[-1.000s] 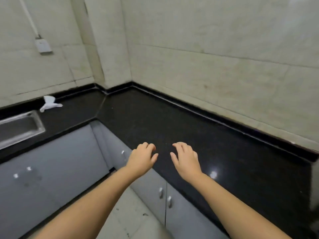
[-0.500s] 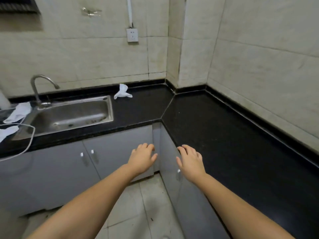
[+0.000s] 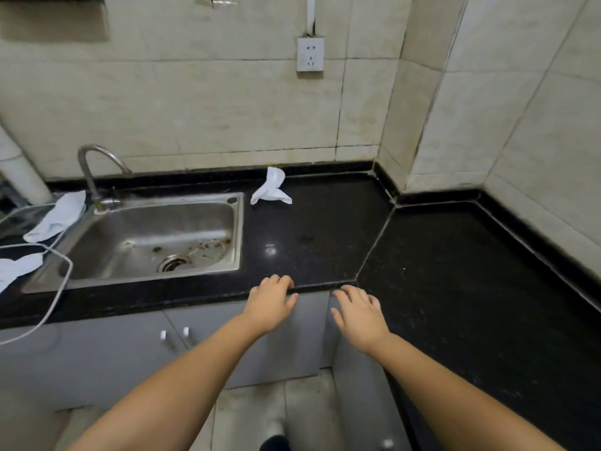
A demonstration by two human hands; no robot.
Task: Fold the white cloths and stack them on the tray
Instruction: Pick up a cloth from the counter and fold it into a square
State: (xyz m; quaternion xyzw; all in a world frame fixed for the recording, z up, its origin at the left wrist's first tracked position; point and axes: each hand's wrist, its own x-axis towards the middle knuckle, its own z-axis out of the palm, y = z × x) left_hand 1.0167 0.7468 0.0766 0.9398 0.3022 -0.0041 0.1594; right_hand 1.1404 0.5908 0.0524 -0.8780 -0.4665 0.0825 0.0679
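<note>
A crumpled white cloth (image 3: 270,188) lies on the black counter (image 3: 325,236) behind the sink's right corner, against the back ledge. Two more white cloths sit at the far left: one (image 3: 57,216) beside the tap, one (image 3: 16,268) at the frame's left edge. My left hand (image 3: 271,302) hovers at the counter's front edge with fingers apart, holding nothing. My right hand (image 3: 359,312) is beside it, also open and empty, in front of the cabinet corner. Both hands are well short of the cloths. No tray is clearly visible.
A steel sink (image 3: 156,236) with a curved tap (image 3: 94,170) fills the left counter. A white cable (image 3: 55,288) loops over the sink's left edge and down the grey cabinets (image 3: 130,346). A wall socket (image 3: 310,53) is above. The counter turns a corner to the right.
The view has swung left from the right-hand counter to the sink, bringing the cloths into sight. Both hands stay open and have come near the counter's front edge.
</note>
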